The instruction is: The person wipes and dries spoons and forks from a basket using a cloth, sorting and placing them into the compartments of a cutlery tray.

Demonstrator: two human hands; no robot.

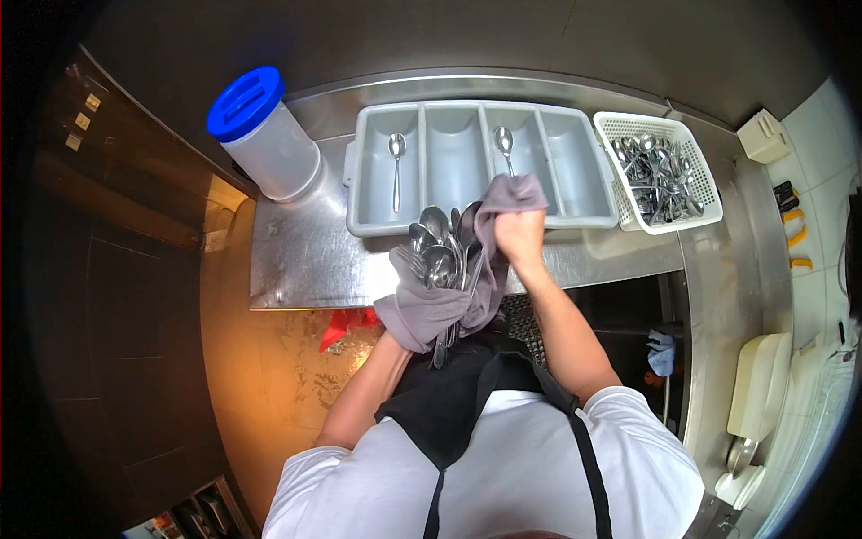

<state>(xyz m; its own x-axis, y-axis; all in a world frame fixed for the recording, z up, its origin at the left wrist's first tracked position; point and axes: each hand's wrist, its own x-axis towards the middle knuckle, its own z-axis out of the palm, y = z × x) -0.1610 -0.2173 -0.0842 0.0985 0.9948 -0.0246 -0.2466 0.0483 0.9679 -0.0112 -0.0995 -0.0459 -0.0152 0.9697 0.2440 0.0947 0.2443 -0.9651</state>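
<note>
My left hand (397, 345) is mostly wrapped in a grey-purple cloth (426, 310) and closed round a bundle of spoons and forks (438, 260), bowls and tines pointing up, handles sticking out below. My right hand (521, 237) is a fist around the other end of the cloth, over the front edge of a grey cutlery tray (381, 228). A spoon (504, 142) shows in the tray's third compartment; its handle runs down to the cloth, and I cannot tell whether it is gripped. Another spoon (397, 171) lies in the leftmost compartment.
Right of the tray stands a white perforated basket (657, 225) filled with cutlery. A clear container with a blue lid (247, 103) is at the left on the steel counter (314, 269). A blue cloth (661, 352) hangs at the lower right.
</note>
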